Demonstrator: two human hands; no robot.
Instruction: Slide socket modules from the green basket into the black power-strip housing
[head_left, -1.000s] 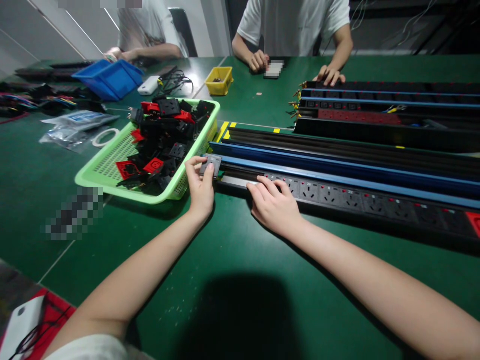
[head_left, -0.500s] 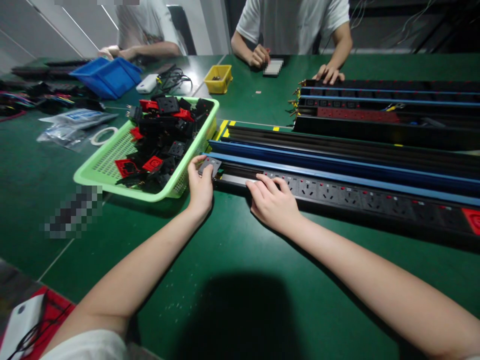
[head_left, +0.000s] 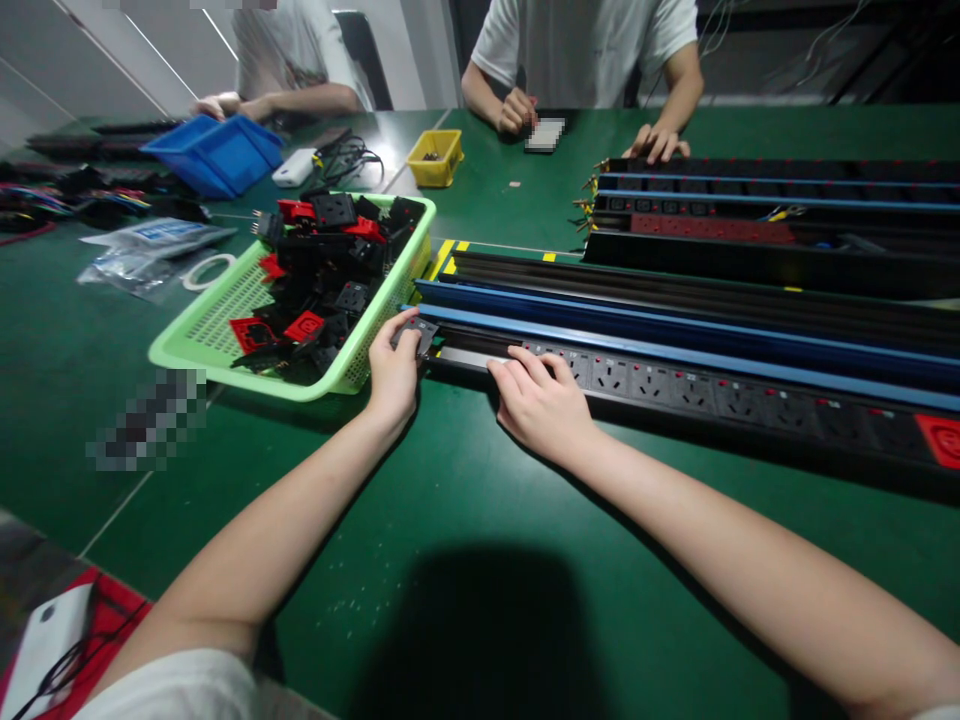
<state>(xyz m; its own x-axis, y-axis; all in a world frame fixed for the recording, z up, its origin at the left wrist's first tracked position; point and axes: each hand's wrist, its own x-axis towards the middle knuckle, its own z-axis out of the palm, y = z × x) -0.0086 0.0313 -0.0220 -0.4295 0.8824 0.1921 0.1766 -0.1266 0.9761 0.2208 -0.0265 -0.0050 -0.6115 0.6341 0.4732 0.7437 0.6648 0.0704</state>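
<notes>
Pinched between the thumb and fingers of my left hand is a black socket module, held at the left end of a long black power strip. My right hand bends over the same strip, its fingertips on the row of sockets and the front edge. Between both hands a stretch of the strip's channel shows without sockets. A red socket sits farther along at the right. Beside my left hand stands a green basket heaped with black and red socket modules.
Blue-edged black rails lie right behind the strip. Across the table are more strips, a yellow bin, a blue bin and two people. Plastic bags and a tape roll lie left of the basket.
My left hand has shifted slightly left and down with the socket module. My right hand stays on the strip, nearly unmoved.
</notes>
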